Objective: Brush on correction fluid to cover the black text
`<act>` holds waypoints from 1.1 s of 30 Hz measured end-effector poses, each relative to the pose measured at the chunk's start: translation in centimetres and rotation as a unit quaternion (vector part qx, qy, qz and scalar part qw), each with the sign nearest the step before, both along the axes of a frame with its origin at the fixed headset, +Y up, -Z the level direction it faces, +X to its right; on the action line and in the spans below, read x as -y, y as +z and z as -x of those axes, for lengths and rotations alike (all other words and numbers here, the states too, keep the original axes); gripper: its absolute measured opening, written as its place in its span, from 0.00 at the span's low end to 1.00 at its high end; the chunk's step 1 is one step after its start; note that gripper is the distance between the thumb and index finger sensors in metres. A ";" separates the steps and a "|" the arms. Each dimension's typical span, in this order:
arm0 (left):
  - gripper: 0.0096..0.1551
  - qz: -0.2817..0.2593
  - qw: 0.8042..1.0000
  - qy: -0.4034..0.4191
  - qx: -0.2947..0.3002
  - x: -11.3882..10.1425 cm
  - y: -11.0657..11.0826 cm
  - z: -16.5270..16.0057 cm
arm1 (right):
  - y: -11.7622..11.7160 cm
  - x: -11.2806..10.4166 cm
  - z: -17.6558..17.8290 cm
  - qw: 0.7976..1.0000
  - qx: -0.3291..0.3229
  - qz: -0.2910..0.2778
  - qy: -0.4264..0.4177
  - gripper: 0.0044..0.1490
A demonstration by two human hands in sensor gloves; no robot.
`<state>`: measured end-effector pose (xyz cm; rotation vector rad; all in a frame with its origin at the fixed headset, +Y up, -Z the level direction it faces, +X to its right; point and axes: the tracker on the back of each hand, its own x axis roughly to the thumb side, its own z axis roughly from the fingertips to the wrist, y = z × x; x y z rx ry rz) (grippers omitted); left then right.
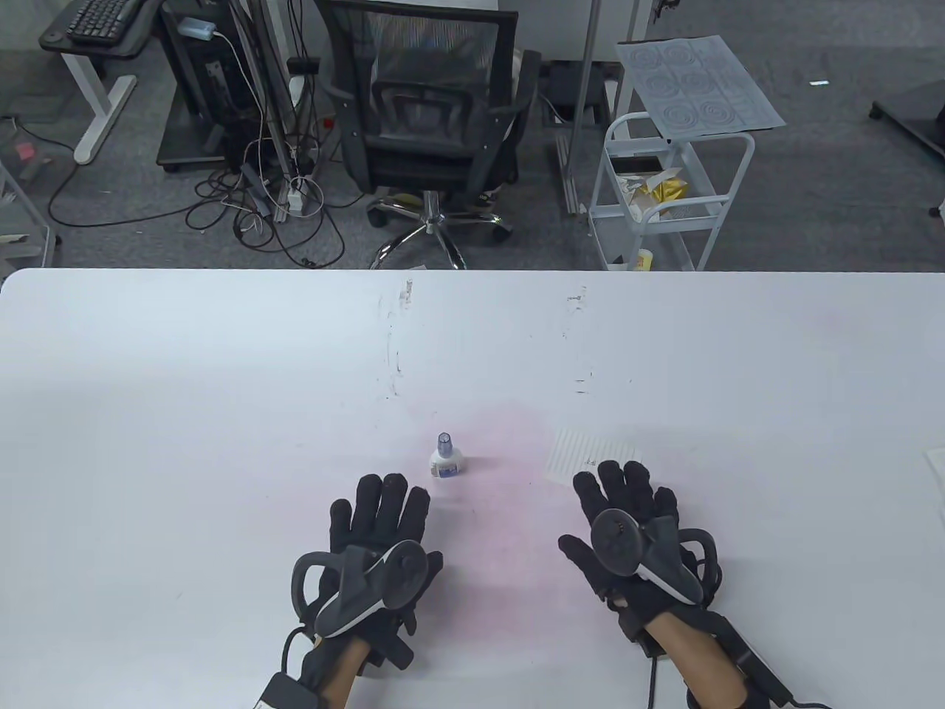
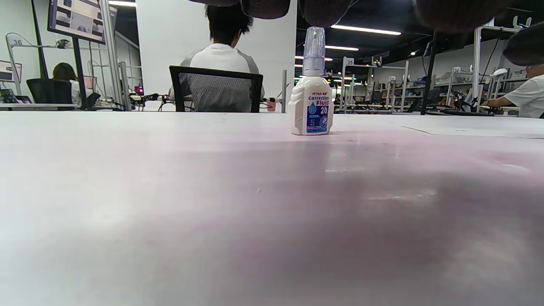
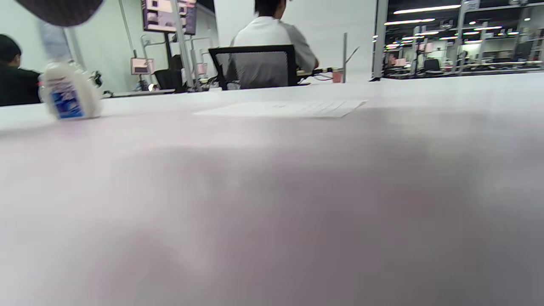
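A small white correction fluid bottle with a clear blue cap stands upright on the white table; it also shows in the left wrist view and the right wrist view. A lined white paper lies flat to its right, also in the right wrist view. My left hand lies flat, fingers spread, just near of the bottle and holds nothing. My right hand lies flat, its fingertips at the paper's near edge, and holds nothing.
Another sheet's edge shows at the table's right side. Scuff marks run across the table's far half. Beyond the far edge stand a black office chair and a white cart.
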<state>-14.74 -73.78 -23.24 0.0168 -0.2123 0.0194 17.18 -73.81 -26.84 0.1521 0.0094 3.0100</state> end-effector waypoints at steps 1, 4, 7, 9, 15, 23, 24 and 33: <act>0.47 0.001 1.000 0.000 0.000 0.0 0.0 0.0 | -0.7 -0.3 -0.6 1.000 0.014 0.000 -0.006 0.52; 0.47 0.002 1.000 -0.001 -0.001 0.0 0.0 0.1 | -2.1 -0.9 -1.7 0.999 0.039 0.001 -0.010 0.52; 0.47 0.005 1.000 -0.003 -0.002 0.0 -0.1 0.1 | -3.5 -1.6 -2.9 0.998 0.070 0.005 -0.007 0.53; 0.47 0.007 1.000 -0.003 -0.003 0.0 0.0 0.1 | -4.4 -1.9 -3.6 0.995 0.095 0.010 -0.020 0.53; 0.47 0.008 1.000 -0.003 -0.003 0.0 0.0 0.1 | -6.6 -0.2 -4.7 0.986 0.149 0.057 -0.037 0.53; 0.47 0.008 1.000 -0.002 -0.003 0.0 -0.1 0.2 | -7.8 2.6 -5.0 0.976 0.182 0.122 -0.006 0.53; 0.47 0.009 1.000 -0.002 -0.003 0.0 -0.1 0.2 | -7.8 2.7 -5.0 0.974 0.186 0.125 -0.001 0.53; 0.47 0.008 1.000 -0.001 -0.003 -0.1 -0.1 0.2 | -7.7 3.3 -5.4 0.968 0.191 0.164 0.007 0.52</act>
